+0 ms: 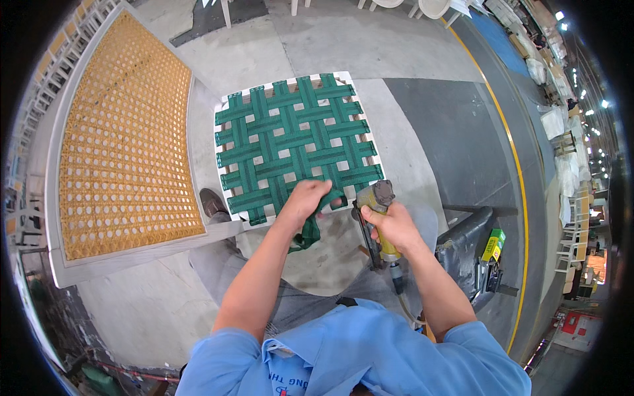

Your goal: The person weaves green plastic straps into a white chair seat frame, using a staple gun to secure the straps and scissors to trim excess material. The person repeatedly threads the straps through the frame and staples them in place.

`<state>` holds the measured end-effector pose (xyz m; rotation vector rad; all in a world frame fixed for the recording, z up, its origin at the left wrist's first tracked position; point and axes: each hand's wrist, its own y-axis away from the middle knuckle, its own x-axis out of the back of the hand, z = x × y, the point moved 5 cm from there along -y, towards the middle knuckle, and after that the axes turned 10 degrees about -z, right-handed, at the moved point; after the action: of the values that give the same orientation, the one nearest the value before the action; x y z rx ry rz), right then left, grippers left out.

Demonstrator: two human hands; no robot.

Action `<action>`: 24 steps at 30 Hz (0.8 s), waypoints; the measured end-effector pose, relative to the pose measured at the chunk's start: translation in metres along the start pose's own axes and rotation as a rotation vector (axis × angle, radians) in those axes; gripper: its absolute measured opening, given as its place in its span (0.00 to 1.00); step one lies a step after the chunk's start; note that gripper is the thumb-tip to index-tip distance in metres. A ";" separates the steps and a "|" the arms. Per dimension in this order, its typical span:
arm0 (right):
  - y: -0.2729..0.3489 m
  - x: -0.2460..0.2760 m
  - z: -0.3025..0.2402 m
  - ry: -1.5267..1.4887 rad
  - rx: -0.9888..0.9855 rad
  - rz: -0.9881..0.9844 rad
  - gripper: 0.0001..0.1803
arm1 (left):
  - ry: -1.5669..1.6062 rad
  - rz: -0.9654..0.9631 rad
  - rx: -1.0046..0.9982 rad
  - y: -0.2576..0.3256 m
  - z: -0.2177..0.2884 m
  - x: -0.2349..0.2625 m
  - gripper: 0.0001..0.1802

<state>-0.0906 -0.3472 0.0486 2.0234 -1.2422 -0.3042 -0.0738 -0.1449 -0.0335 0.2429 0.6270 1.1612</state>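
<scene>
In front of me stands a white chair frame, its seat covered by woven green webbing [290, 142]. My left hand [308, 200] is closed on a green webbing strap [308, 236] at the near edge of the seat, and part of this strap hangs down below the hand. A yellow pneumatic staple gun [368, 198] sits in my right hand [397, 226], fingers wrapped around its body. Its dark nose is up by the seat's near right corner. An air hose [405, 307] runs from its lower end toward me.
The chair's tall cane back panel [125, 138] rises on the left. To my right is a black holder [462, 244] with a green-and-yellow box [493, 245] and small tools. A yellow floor line [512, 145] curves along the right; more white furniture stands farther off.
</scene>
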 end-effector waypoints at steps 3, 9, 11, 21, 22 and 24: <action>-0.011 -0.008 -0.003 0.036 -0.003 -0.022 0.19 | -0.042 0.090 0.053 -0.025 0.001 0.011 0.21; -0.025 -0.014 0.003 0.062 -0.058 0.003 0.19 | 0.040 0.060 0.094 -0.038 -0.007 0.013 0.21; -0.028 -0.018 0.000 0.077 -0.066 -0.001 0.19 | 0.043 0.051 0.087 -0.038 -0.005 0.013 0.21; -0.030 -0.030 -0.003 0.080 -0.065 0.003 0.19 | 0.071 0.014 0.117 -0.035 -0.003 0.017 0.21; -0.032 -0.030 -0.002 0.091 -0.072 -0.006 0.19 | 0.072 0.009 0.122 -0.035 -0.003 0.016 0.21; -0.033 -0.032 -0.003 0.104 -0.064 -0.018 0.19 | 0.084 0.003 0.121 -0.035 -0.004 0.017 0.21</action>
<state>-0.0836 -0.3099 0.0225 1.9714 -1.1365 -0.2416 -0.0445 -0.1434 -0.0597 0.2990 0.7728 1.1419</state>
